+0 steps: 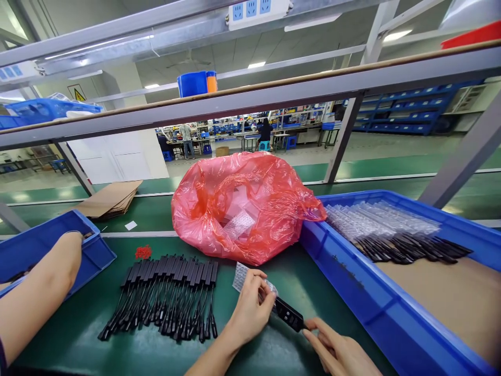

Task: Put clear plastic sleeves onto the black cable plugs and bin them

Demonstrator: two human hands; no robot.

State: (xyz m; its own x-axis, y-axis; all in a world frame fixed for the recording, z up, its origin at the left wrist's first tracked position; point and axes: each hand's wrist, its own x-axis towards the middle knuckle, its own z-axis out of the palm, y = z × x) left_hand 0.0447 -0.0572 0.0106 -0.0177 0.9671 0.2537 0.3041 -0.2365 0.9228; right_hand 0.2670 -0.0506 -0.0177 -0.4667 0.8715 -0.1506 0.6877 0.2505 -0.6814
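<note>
My left hand (pixel 253 303) pinches a small clear bubble-wrap bag (pixel 240 274) over the green bench. One end of a black cable adapter (pixel 288 314), with port openings along its face, lies at the bag's near end by my left fingertips. My right hand (pixel 338 344) is closed on the adapter's other end; its cable is mostly hidden by my fingers. To the left, a row of similar black adapters (pixel 168 271) lies side by side, short cables toward me. Behind my hands stands a red plastic sack (pixel 203 230), open, with bubble-wrap bags (pixel 239 223) inside.
At right, a blue bin (pixel 344 287) holds bagged adapters (pixel 391 224) on cardboard. Another person's arm (pixel 43 292) reaches into a blue bin (pixel 94 256) at left. Small red pieces (pixel 143 252) and flat cardboard (pixel 111 201) lie behind the row. A shelf (pixel 250 99) crosses above.
</note>
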